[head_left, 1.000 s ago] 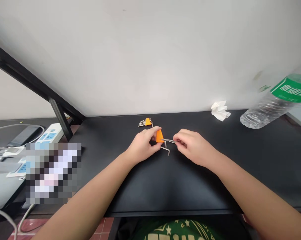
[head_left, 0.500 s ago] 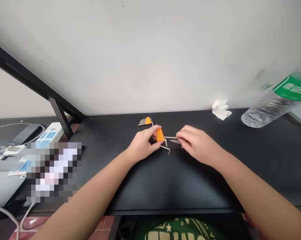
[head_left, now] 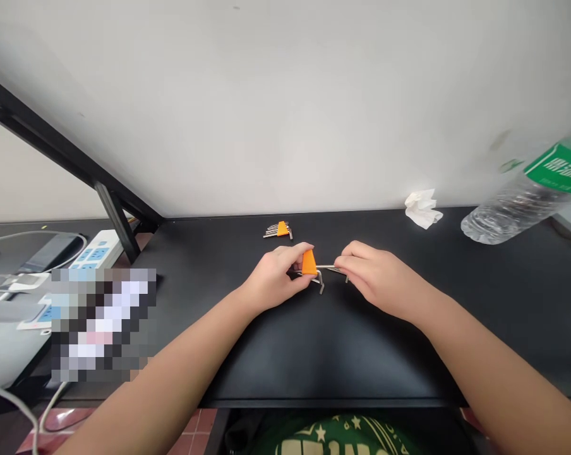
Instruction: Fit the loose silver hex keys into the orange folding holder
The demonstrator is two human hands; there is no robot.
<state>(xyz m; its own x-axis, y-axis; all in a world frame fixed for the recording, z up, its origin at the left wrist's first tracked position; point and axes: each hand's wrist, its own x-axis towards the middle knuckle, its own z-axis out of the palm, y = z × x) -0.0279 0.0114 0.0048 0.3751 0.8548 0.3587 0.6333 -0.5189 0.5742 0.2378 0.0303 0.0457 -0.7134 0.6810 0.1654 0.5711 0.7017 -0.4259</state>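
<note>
My left hand is closed on an orange hex key holder, pinched between thumb and fingers. A bent hex key shows at the holder's lower right side. Between my hands runs a straight metal hex key; its left end meets the holder and its right end is in the closed fingers of my right hand. Partly hidden under the right fingers, other hex keys lie on the black table. Farther back rests a second orange holder filled with several hex keys.
The black table meets a white wall. At the back right are a crumpled white tissue and a clear bottle with a green label. Power strips, cables and a phone lie left, beside a black metal frame.
My left hand and the orange holder have moved slightly right and towards me. The gap between holder and right hand has narrowed, with less of the hex key showing.
</note>
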